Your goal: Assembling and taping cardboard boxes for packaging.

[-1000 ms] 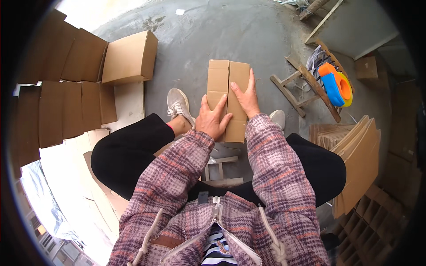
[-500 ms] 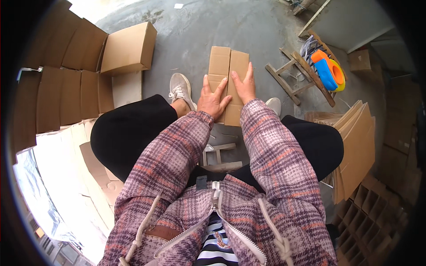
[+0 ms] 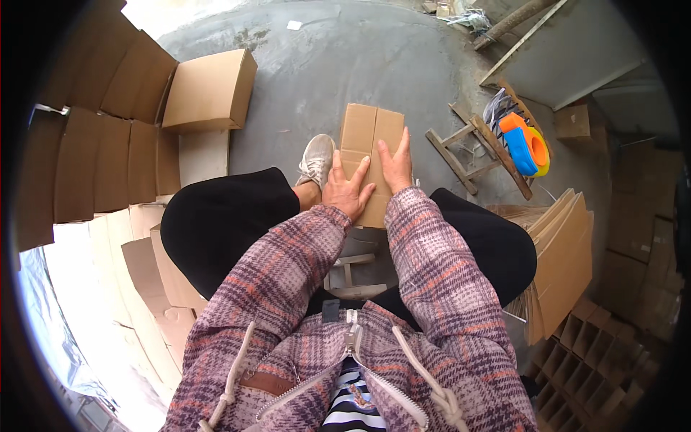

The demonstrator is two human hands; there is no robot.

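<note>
A narrow brown cardboard box (image 3: 373, 137) stands between my knees, its two flaps meeting along a lengthwise seam. Spread across the left flap, near the seam, are the fingers of my left hand (image 3: 348, 193). My right hand (image 3: 396, 167) rests on the right flap and along its outer edge, fingers stretched out and thumb apart. Both palms press on the cardboard without wrapping round it. The box's underside and lower sides are hidden.
Brown cartons (image 3: 108, 165) are stacked at the left, beside a separate carton (image 3: 204, 92). At the right, a wooden stool (image 3: 497, 147) carries orange, blue and yellow tape rolls (image 3: 527, 147). Flat cardboard sheets (image 3: 561, 252) lean by my right knee, near cardboard dividers (image 3: 590, 353).
In the view, the box and both hands sit slightly lower. My knees and the left shoe have shifted inward. The hands keep nearly the same places on the flaps.
</note>
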